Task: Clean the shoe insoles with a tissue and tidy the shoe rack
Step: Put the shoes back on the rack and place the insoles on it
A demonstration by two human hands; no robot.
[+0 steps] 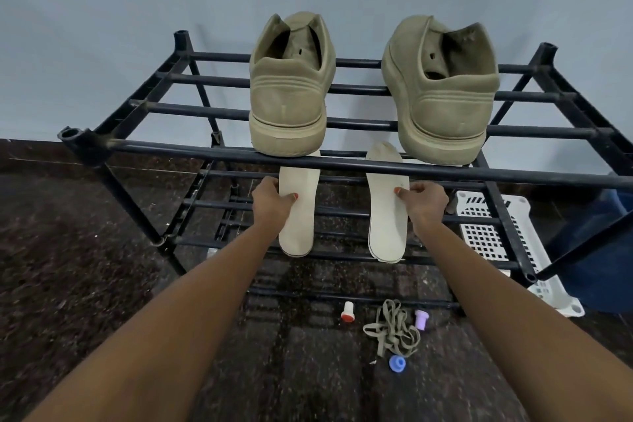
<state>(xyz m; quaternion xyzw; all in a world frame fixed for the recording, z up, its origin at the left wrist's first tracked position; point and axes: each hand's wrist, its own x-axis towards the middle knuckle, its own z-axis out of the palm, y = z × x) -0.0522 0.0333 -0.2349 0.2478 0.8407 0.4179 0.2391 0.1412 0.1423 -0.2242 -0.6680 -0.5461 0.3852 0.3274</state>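
**Both hands on the insoles, one apiece, on the middle tier**

Here we are at the shoe rack [342, 161], and it's a two-handed picture. The left hand [272, 197] pinches the left insole [297, 216] at its outer edge, thumb on top and fingers curled round the side. The right hand [423, 199] mirrors it on the right insole [387, 216], thumb pressed on the upper face and the rest of the hand closed at the edge. Neither hand is free, and each is matched to its nearer insole with no crossing over.

Now the geometry that matters. Both insoles lie across the bars of the tier below the top one. Their long axes run straight away from the person, roughly parallel and a little apart. The toe ends disappear under the top front bar, beneath the left shoe [287, 103] and the right shoe [445, 110], which stand heel-out above. The heel ends point back toward the person and overhang the near bars. Each grip sits about mid-length, so pulling them out looks like a straight draw toward the body along that axis, low enough to clear the bar overhead.

No tissue is in view, so wiping looks not yet begun. Loose laces [392, 329] lie on the floor in front, and a white basket [493, 236] sits behind the rack's right side.
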